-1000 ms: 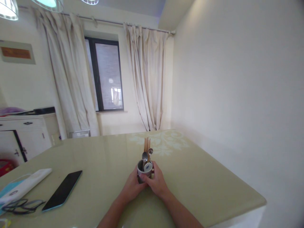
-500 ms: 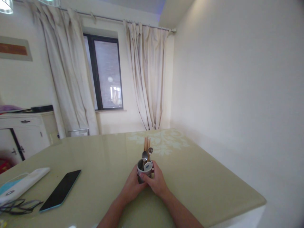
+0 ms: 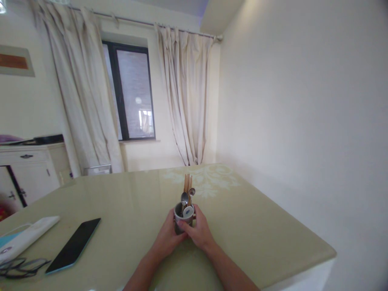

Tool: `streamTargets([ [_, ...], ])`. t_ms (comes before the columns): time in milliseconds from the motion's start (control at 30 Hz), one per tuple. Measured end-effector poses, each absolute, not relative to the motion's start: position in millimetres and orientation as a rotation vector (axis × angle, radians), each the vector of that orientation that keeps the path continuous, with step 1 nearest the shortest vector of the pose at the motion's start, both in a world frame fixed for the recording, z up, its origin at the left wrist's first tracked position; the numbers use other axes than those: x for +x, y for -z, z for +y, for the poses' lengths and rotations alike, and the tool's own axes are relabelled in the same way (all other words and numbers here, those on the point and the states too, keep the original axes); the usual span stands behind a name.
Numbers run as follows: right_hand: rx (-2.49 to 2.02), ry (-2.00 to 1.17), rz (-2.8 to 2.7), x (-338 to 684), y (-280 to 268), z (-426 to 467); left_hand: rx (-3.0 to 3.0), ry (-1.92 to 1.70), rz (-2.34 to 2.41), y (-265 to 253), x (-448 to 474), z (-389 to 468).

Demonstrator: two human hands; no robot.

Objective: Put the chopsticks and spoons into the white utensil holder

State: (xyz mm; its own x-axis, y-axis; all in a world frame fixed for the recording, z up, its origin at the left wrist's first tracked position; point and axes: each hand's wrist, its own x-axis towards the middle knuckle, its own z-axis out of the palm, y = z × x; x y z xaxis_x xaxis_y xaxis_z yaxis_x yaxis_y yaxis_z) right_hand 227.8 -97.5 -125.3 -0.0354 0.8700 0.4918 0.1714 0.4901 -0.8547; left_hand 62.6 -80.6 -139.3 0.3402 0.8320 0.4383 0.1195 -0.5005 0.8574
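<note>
Table (image 3: pixel 257 226): broad, pale green and glossy; bearing, at the far left, a dark-screened phone (image 3: pixel 74 245), a long white slab (image 3: pixel 33 236) and dark-framed glasses (image 3: pixel 18 277).
Cabinet (image 3: pixel 34 167): white, beyond the table at back left; fitted with a drawer above and doors below, contents hidden.
Left hand (image 3: pixel 166 236): curled around the left side of a grey mug (image 3: pixel 188 221).
Right hand (image 3: pixel 199 231): wrapped around the right side, thumb laid across the front.
Mug: upright between both palms, near the table's middle; cannot tell whether resting on the tabletop.
Chopsticks (image 3: pixel 187 184): wooden, bundled, standing in the mug towards the back, tips highest of all.
Metal spoons (image 3: pixel 184 197): two, bowls up, in front of the chopsticks.
White oval piece (image 3: pixel 188 211): marked in blue, leaning inside the front right rim.
</note>
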Motion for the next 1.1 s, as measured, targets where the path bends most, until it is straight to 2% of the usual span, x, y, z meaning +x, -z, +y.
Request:
streamTargets([
  [200, -0.957, -0.756, -1.511, 228, 126, -95, 1.883, -1.198, 0.854, 136, 64, -83],
  [367, -1.100, -0.582, -1.563, 225, 124, -96, 1.852, -1.194, 0.824, 139, 62, -81],
  [633, -1.504, -0.366, -1.361, 274, 116, -65, 1.878, -1.185, 1.070, 156, 57, -76],
  [967, -1.619, -0.201, -1.267, 331, 125, -31, 1.810, -1.099, 1.124, 139, 58, -75],
  [1100, -1.509, 0.156, -1.201, 325, 127, -39, 1.947, -0.934, 1.275, 134, 62, -61],
])
